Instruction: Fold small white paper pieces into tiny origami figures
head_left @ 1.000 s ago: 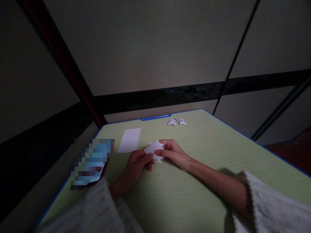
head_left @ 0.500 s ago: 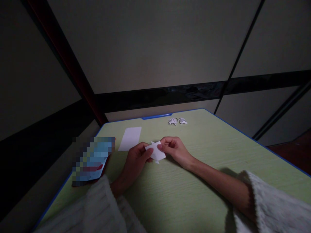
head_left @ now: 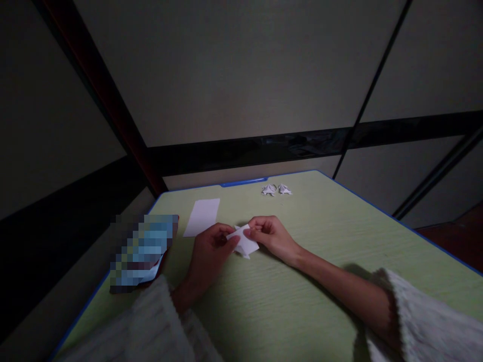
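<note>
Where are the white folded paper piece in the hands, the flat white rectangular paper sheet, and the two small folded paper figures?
White folded paper piece (head_left: 247, 244): head view, its lower flap.
Flat white rectangular paper sheet (head_left: 202, 216): head view, its middle.
Two small folded paper figures (head_left: 276, 189): head view, between the pair.

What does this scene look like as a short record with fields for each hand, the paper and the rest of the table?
left hand: pinches the folded paper's left edge
right hand: pinches its top right
folded paper: white, partly folded, just above the table
table: green top, blue rim
flat sheet: white, beyond the left hand
finished figures: two, small, at the far edge
</note>
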Demonstrator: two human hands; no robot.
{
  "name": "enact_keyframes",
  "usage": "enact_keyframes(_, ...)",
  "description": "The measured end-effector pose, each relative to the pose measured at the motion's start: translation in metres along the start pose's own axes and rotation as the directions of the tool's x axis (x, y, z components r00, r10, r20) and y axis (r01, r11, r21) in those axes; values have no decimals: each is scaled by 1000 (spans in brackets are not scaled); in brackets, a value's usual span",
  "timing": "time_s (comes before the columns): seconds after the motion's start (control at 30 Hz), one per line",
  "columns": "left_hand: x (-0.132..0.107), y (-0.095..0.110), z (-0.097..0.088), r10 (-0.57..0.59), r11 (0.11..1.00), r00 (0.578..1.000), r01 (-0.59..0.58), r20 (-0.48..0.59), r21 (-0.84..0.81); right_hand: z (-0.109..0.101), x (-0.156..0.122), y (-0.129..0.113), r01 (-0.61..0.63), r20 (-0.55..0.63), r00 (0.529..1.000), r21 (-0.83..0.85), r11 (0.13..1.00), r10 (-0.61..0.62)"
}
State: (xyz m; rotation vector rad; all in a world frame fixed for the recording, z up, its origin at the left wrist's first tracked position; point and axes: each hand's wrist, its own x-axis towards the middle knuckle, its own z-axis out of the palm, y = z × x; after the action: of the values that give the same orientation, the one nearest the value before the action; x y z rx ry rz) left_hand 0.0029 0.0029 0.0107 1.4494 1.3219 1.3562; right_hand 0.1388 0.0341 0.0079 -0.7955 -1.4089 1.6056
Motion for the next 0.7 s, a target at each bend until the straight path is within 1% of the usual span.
enact_keyframes(0.1, 0, -1, 1, 2, 1000, 1000, -3, 11, 20, 0, 0, 0, 9, 17, 1000, -30, 999, -9)
enact_keyframes(0.23, 0, 0, 1, -18, 1000, 1000, 17, 25, 3, -1, -1, 1, 42, 48, 998, -102, 994, -37)
enact_keyframes(0.37, 1, 0, 0, -30, 1000, 996, 30, 87, 7, -2, -3, 3, 90, 97, 993, -191, 977, -73)
enact_keyframes(0.5, 1, -1, -1, -31, 998, 991, 25, 133, 51, -2, -4, 3, 96, 114, 991, -248, 964, -70)
enact_keyframes(0.57, 0, 0, -1, -28, 997, 991, 18, 129, 80, -1, -4, 3, 92, 106, 992, -261, 961, -66)
enact_keyframes(0.7, -1, 1, -1, -9, 992, 998, 0, 68, 129, -2, -2, 2, 75, 89, 995, -270, 960, -53)
